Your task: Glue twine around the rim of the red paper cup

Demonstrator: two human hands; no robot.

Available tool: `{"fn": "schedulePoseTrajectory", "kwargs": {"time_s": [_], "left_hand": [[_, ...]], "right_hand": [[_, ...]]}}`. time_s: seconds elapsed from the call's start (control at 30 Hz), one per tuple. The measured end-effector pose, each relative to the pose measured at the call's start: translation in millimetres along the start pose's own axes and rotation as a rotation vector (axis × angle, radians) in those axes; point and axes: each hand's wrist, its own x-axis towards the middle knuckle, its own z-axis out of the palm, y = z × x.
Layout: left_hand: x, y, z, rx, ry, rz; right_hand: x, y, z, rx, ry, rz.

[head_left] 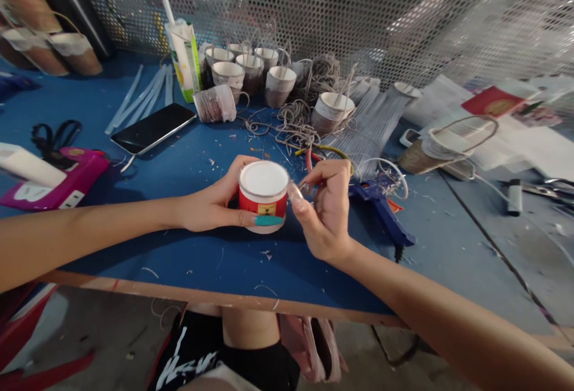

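Perforated metal (341, 32) is rising behind the blue table (201, 265) where you are working, and scraps are lying scattered across its top. Near the front edge, your left hand (208, 205) is grasping the red and white tub (263, 199), its fingers wrapping the far side and its thumb pressing across the front; the tub is standing upright, white top up, though whether it is touching the table you cannot tell. Your right hand (329, 211) is hovering just beside the tub, its fingers curling in toward the thumb; whether they are pinching anything, or the thumb is brushing the tub, you cannot tell. Just to the right of that hand, a blue glue gun (385, 214) is lying on the table. Beyond your hands, several pots (281, 87) are standing near tangled cord (291, 119), while one tipped pot (215, 105) is lying on its side between them and the phone (153, 129). Farther left, a purple power strip (67, 179) is resting near your forearm
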Motion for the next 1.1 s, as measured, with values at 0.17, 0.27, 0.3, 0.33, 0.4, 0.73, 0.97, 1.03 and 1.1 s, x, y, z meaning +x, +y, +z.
{"fn": "schedulePoseTrajectory", "kwargs": {"time_s": [0.17, 0.27, 0.3, 0.33, 0.4, 0.73, 0.97, 1.03, 1.1], "left_hand": [[-0.7, 1.6, 0.8, -0.03, 0.004, -0.042], [-0.6, 2.5, 0.8, -0.063, 0.015, -0.052], [-0.4, 2.6, 0.6, -0.075, 0.017, -0.056], [-0.1, 2.6, 0.4, -0.085, 0.019, -0.059], [0.3, 2.3, 0.0, -0.102, 0.023, -0.061], [-1.1, 0.5, -1.1, -0.223, 0.0, -0.073], [-1.7, 0.6, -2.1, -0.224, 0.033, -0.083], [-2.3, 0.0, -2.4, -0.24, 0.037, -0.091], [-2.8, 0.1, -2.3, -0.254, 0.046, -0.101]], "right_hand": [[0.9, 1.6, 3.3, -0.016, 0.019, -0.012], [0.9, 1.3, 3.9, -0.015, 0.022, -0.013], [0.6, 1.2, 3.8, -0.01, 0.023, -0.008], [0.2, 1.3, 3.7, -0.003, 0.028, 0.0], [-0.8, 2.0, 3.3, 0.007, 0.047, 0.025], [1.1, 7.4, -1.7, -0.105, -0.119, 0.044], [4.1, 4.7, -3.6, -0.1, -0.13, -0.003], [5.8, 3.8, -4.4, -0.102, -0.087, 0.03], [7.4, 3.8, -5.1, -0.118, -0.048, 0.06]]}}
